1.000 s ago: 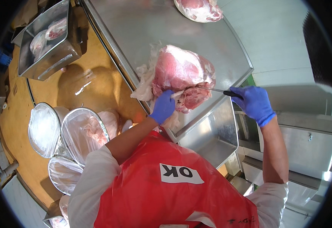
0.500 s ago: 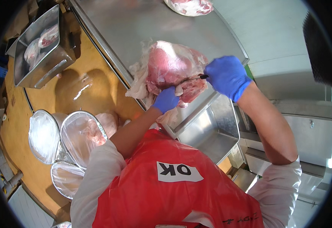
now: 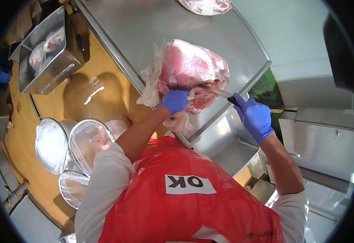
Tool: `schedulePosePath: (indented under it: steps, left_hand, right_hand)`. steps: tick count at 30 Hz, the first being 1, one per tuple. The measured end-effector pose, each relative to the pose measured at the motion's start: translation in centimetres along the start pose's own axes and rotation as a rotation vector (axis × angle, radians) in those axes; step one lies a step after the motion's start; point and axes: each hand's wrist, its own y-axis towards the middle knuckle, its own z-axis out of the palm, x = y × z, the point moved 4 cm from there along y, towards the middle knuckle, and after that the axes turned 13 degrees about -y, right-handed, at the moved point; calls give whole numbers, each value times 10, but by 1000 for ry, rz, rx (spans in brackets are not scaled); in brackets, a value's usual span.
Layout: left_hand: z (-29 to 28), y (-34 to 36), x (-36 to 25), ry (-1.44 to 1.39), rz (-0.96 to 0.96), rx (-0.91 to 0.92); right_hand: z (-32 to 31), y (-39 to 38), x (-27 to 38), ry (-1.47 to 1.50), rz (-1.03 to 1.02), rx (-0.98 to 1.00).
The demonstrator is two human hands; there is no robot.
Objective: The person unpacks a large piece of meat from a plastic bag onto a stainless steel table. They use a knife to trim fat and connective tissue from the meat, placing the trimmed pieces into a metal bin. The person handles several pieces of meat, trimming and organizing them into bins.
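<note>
A large piece of raw pink meat [image 3: 195, 62] lies at the near end of the metal table [image 3: 144, 28], with whitish fat trimmings [image 3: 149, 87] hanging along its left side. My left hand [image 3: 176, 101], in a blue glove, is closed on the meat's near edge; its fingertips are partly hidden there. In my right hand [image 3: 254, 117], also gloved in blue, is a knife [image 3: 219, 92] with a dark handle, gripped from the right. The blade points left and its tip is hidden in the meat, at a fold above a darker red part.
Another meat piece [image 3: 206, 5] rests at the table's far end. Below the near edge sits an empty metal tub [image 3: 229, 141]. To the left are a metal bin [image 3: 69, 62] holding meat and several hoops with clear plastic bags [image 3: 50, 141], above a yellow-brown floor [image 3: 19, 133].
My right hand has moved nearer and to the right, drawing the knife partly out so more blade shows. The left hand keeps its place at the meat's near edge.
</note>
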Motion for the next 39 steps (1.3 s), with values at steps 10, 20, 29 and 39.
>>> schedulePosePath:
  steps: [10, 20, 29, 39]
  left_hand:
    - [-26, 6, 3, -348, 28, -340]
    - [-37, 17, 29, -1065, -234, -423]
    - [-19, 26, 51, -958, -141, -594]
    - [6, -9, 15, -636, -59, -297]
  right_hand:
    - [67, -32, 4, 198, 135, -5]
    - [133, -74, 72, 545, 372, -111]
    - [135, -81, 76, 546, 422, 240]
    - [32, -95, 12, 645, 275, -148]
